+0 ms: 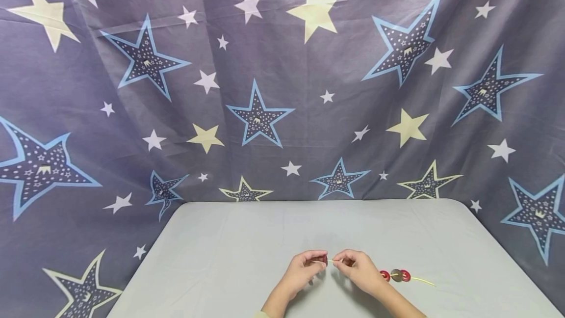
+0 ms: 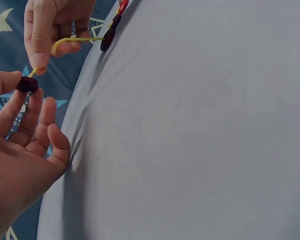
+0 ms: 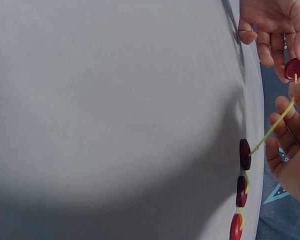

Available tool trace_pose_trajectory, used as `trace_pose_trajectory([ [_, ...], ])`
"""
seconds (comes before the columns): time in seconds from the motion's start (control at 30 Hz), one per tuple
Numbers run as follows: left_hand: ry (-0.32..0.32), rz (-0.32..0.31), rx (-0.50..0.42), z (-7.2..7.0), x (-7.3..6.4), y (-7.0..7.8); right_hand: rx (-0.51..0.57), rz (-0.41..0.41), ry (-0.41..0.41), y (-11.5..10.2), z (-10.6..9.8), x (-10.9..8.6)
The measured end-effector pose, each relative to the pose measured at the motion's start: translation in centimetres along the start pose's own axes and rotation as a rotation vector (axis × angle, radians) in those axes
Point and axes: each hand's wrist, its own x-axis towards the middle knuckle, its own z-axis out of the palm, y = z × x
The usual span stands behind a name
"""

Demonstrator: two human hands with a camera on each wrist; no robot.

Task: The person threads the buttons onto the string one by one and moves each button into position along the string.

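My left hand pinches a round dark red button by its edge, between thumb and fingertips, above the table. Close on its right, my right hand pinches a yellow string between thumb and finger. The string meets the button's face at its holes, and in the head view a pale strand also shows on the button's left side. From the right hand the string runs down to several threaded buttons, red and darker ones, with a loose yellow tail beyond them.
A pale cloth-covered table lies under both hands. Behind it and at its sides hangs a dark grey curtain printed with stars.
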Motion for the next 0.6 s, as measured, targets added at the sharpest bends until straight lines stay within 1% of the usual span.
trace_pose_trajectory([
  [0.1,0.000,0.005,0.009,0.1,0.0,0.0,-0.003,-0.003,-0.001,-1.7,-0.3,-0.5],
  [0.2,-0.008,0.010,0.009,0.1,0.1,-0.1,-0.028,0.002,-0.006,-3.4,-0.5,-1.0],
  [0.23,-0.010,0.009,0.008,0.1,0.1,-0.1,-0.026,-0.003,-0.009,-3.4,-0.6,-1.0],
  [0.3,-0.014,0.011,0.005,0.1,0.1,-0.1,-0.035,-0.004,-0.011,-2.7,-0.4,-0.8],
  [0.4,-0.019,0.014,0.005,0.1,0.1,-0.2,-0.044,-0.006,-0.013,-1.2,-0.1,-0.4],
  [0.5,-0.024,0.011,0.008,0.2,0.1,-0.3,-0.026,-0.006,-0.015,0.1,0.1,0.0],
  [0.6,-0.028,0.017,0.011,0.3,0.1,-0.4,0.003,-0.006,-0.020,0.6,0.2,0.1],
])
